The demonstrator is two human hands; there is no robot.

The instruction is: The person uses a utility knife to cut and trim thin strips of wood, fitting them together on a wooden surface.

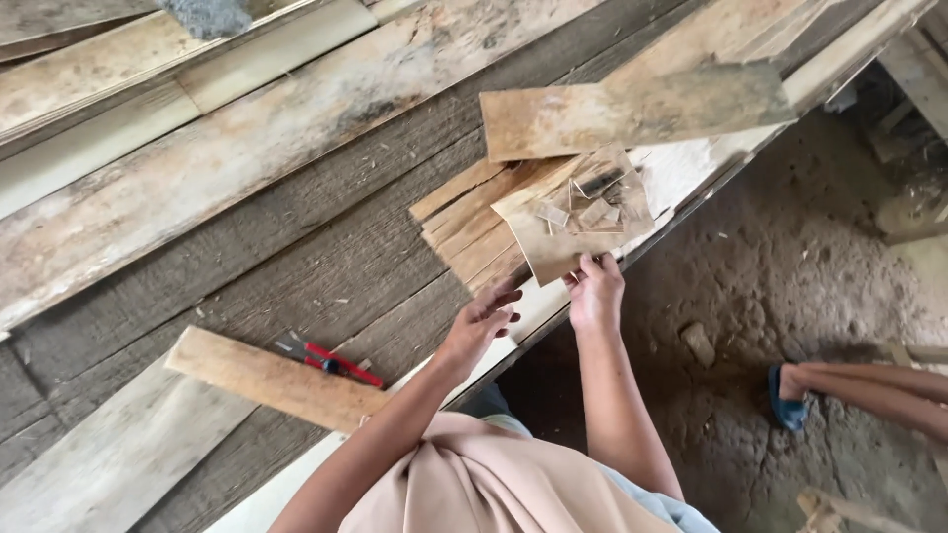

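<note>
Here a thin wood sheet (553, 242) carrying small wood scraps (592, 209) rests on a stack of wooden slats (469, 222) at the tabletop (247, 158) edge. The right hand (595, 293) pinches its near edge, fingers closed on it. The left hand (481, 321) hovers just beside, fingers loosely open. A red cutter (331, 361) lies near a plank (272, 380).

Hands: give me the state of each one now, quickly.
Left hand: open, fingers spread, holding nothing, just under the stacked wood sheets.
Right hand: closed, pinching the thin wood sheet.
</note>
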